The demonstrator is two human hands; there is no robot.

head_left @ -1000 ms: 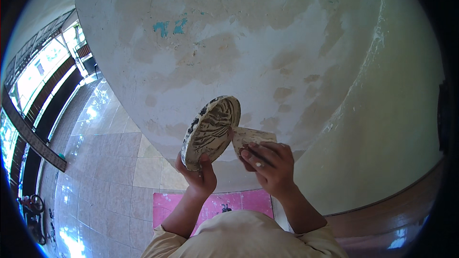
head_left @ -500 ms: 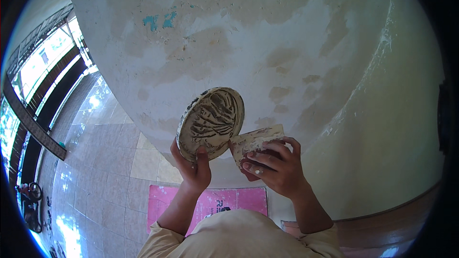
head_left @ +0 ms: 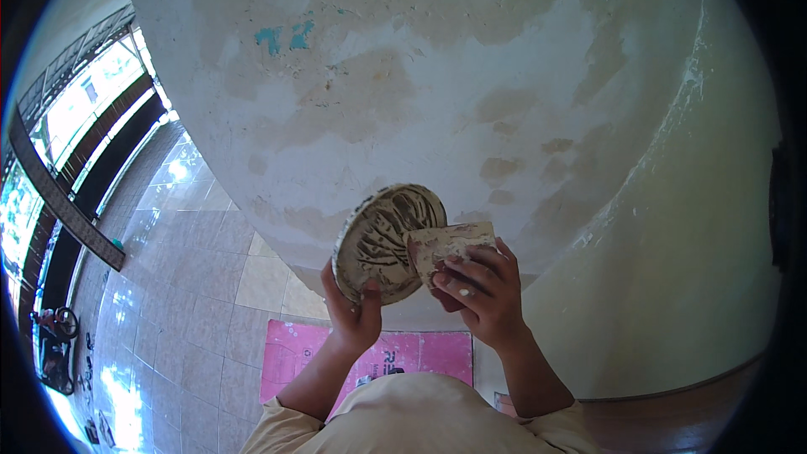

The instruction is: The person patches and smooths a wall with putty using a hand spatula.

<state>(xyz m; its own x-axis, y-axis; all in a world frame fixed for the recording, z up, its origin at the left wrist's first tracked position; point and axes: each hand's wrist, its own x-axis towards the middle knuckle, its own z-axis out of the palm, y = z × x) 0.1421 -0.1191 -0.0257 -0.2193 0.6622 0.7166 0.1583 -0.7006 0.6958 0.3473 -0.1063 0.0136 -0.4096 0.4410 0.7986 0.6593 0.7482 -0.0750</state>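
Note:
My left hand (head_left: 353, 319) grips a round, shallow lid-like dish (head_left: 382, 240) by its near edge, thumb over the rim. The dish is tilted, its inside smeared with dark-streaked beige paste. In my right hand (head_left: 487, 294) is a wide putty scraper (head_left: 437, 244), its flat face coated in dried beige paste and a reddish part showing beneath my fingers. The scraper's left edge overlaps the dish's right side; whether it presses on the paste, I cannot tell. White paste flecks mark my right fingers.
A patched wall (head_left: 454, 84) with beige blotches and blue-green spots rises in front. A pink printed sheet (head_left: 286, 357) lies below me on the tiled floor (head_left: 202, 303). To the far left are a metal gate, a slanting post (head_left: 67, 202) and a bicycle (head_left: 63, 324).
The dish has moved right and slightly nearer to me. The scraper, earlier touching near the dish's edge, now overlaps its right side. Both hands keep their holds.

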